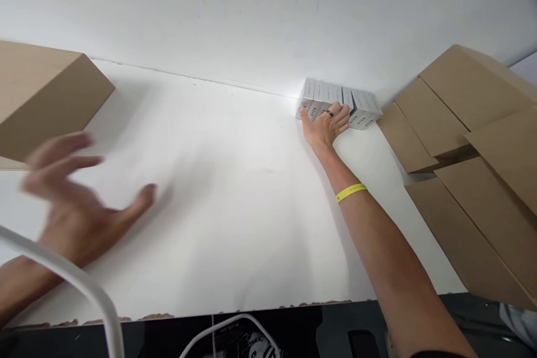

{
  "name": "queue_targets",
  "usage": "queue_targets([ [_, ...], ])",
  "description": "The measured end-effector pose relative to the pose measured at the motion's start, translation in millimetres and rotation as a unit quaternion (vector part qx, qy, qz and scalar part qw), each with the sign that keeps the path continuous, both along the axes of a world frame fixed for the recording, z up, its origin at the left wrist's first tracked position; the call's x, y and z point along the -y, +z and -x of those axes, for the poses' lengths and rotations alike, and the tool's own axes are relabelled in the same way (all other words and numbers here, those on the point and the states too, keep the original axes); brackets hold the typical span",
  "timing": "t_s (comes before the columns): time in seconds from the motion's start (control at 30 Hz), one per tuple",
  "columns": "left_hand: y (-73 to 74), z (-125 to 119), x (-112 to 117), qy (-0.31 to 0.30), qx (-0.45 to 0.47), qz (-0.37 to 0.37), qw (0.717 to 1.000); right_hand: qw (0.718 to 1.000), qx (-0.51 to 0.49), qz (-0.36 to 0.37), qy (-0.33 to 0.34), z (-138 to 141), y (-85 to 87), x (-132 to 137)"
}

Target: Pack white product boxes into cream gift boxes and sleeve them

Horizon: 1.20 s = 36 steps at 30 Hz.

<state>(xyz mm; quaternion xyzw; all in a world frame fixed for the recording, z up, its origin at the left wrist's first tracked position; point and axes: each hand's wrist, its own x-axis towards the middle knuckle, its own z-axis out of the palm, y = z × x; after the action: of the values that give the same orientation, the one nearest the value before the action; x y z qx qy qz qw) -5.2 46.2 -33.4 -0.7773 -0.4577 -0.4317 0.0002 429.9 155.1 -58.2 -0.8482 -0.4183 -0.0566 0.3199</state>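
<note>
My right hand (326,123) reaches far across the white table (235,196) to a row of small white boxes (361,106) standing against the back wall. Its fingers curl over the left end of the row and grip a box there. A yellow band (351,192) sits on that forearm. My left hand (79,196) hovers over the table's left side, blurred by motion. Its fingers are spread apart and nothing is in it. It is close to a large cardboard box (46,95).
Several stacked brown cardboard boxes (474,168) fill the right side of the table. A white wall (268,11) backs the table. A white curved tube (75,279) crosses the lower left, with dark floor below the table's front edge.
</note>
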Motion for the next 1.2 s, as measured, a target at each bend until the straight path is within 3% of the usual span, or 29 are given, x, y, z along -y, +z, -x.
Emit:
queue_targets([
  [0.07, -8.3, -37.8, -10.7, -0.048, -0.091, -0.001, 0.995, 1.000, -0.007, -0.003, -0.015, 7.5, -0.4, -2.1],
  [0.2, -20.5, -113.1, -36.6, -0.150, -0.168, 0.052, 0.973, 0.999, -0.030, -0.019, -0.039, 22.3, -3.1, -12.2],
  [0.33, -30.5, -152.2, -55.2, -0.187, -0.179, 0.085, 0.962, 0.996, -0.058, -0.033, -0.064, 30.8, -4.8, -31.7],
  [0.5, -33.5, -157.7, -56.6, -0.189, -0.158, 0.090, 0.965, 0.992, -0.079, -0.040, -0.090, 33.1, -2.7, -46.8],
  [0.7, -31.8, -158.5, -55.7, -0.179, -0.152, 0.108, 0.966, 0.994, -0.092, -0.030, -0.046, 23.6, 12.9, -19.9],
  [0.83, -31.5, -158.8, -56.5, -0.177, -0.153, 0.108, 0.966, 0.995, -0.093, 0.003, 0.036, 15.4, 37.9, 14.0],
  [1.0, -32.5, -158.4, -57.3, -0.172, -0.157, 0.103, 0.967, 0.979, -0.075, 0.103, 0.161, 21.9, 86.3, 42.8],
  [1.1, -32.4, -158.3, -58.1, -0.168, -0.159, 0.106, 0.967, 0.950, -0.033, 0.219, 0.220, 36.8, 108.8, 36.7],
  [1.2, -31.3, -158.2, -58.4, -0.164, -0.164, 0.109, 0.967, 0.933, 0.000, 0.267, 0.242, 55.6, 114.7, 14.1],
])
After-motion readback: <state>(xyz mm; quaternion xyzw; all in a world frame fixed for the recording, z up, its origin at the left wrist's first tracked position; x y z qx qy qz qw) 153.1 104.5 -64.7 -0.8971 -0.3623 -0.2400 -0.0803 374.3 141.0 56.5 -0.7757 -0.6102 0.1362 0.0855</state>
